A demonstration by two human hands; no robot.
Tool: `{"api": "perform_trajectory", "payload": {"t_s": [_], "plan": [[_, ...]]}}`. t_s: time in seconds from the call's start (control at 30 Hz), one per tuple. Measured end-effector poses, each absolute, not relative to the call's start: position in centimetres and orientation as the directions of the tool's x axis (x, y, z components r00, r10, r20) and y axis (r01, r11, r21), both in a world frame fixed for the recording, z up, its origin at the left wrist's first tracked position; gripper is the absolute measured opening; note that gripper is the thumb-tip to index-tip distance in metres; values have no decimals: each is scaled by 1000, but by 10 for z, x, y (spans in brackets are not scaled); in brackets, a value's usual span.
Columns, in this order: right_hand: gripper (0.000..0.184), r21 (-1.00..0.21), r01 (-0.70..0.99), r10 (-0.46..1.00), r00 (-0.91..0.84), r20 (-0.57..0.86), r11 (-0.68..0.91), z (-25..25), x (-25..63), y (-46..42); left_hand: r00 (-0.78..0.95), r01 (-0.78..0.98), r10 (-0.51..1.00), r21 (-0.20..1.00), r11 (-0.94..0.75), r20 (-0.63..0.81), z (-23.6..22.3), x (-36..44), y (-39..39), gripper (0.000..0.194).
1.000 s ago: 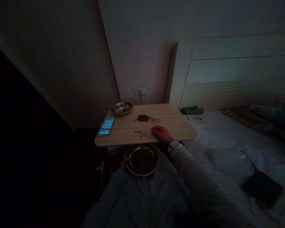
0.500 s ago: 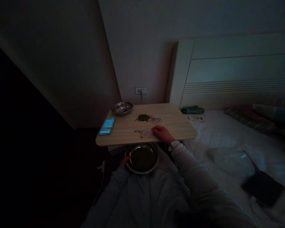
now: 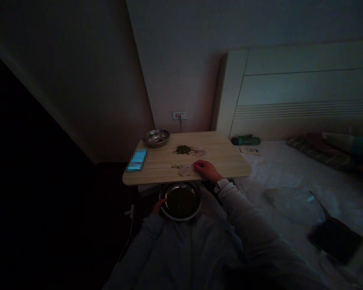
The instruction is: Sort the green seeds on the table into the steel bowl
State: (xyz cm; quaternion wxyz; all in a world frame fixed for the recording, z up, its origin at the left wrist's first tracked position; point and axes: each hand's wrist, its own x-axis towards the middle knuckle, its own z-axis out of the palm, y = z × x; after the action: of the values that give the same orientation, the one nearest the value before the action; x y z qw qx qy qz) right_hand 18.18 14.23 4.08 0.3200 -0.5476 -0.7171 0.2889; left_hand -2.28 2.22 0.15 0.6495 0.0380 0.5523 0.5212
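My left hand grips the left rim of a round metal bowl held over my lap, just below the table's front edge. Dark green contents, like small beans or grains, cover the bowl's bottom. On the table my right hand is closed, thumb and fingertips pinching a thin see-through piece that looks like plastic and lies close to the tabletop. A few loose dark grains are scattered at its left. Farther back lies a small green heap of grains, with sparser, darker ones spread to its right.
The wooden table also bears a second metal bowl at its back left and a phone with a lit, blurred screen. On the bed at right are a green bottle, a remote and a dark flat object.
Almost nothing differs. The view has shifted very slightly; both hands keep their places, the left on the bowl and the right on the see-through piece.
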Motion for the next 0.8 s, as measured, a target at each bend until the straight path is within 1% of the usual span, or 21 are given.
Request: {"api": "perform_trajectory", "payload": {"t_s": [0.1,0.17,0.27,0.37,0.53,0.67,0.8], "plan": [[22,-765,599,969,-203,142,237,40,182,142,-141,-616,729,636,465,-669,4,-23,20,19],[22,-761,602,968,-205,142,240,41,181,142,-142,-587,748,664,464,-648,8,-24,17,21],[21,-761,605,969,-206,136,235,41,181,141,-186,-558,758,702,442,-625,13,-26,13,24],[19,-765,600,970,-199,141,234,41,181,142,-221,-572,738,698,431,-637,11,-27,14,25],[20,-748,618,968,-203,146,242,40,180,142,-178,-563,754,694,450,-633,7,-27,17,27],[22,-716,651,966,-216,144,252,43,179,139,-193,-552,746,699,455,-638,10,-27,16,27],[24,-718,652,965,-233,117,245,45,179,137,-208,-544,762,720,431,-613,8,-28,17,29]]}}
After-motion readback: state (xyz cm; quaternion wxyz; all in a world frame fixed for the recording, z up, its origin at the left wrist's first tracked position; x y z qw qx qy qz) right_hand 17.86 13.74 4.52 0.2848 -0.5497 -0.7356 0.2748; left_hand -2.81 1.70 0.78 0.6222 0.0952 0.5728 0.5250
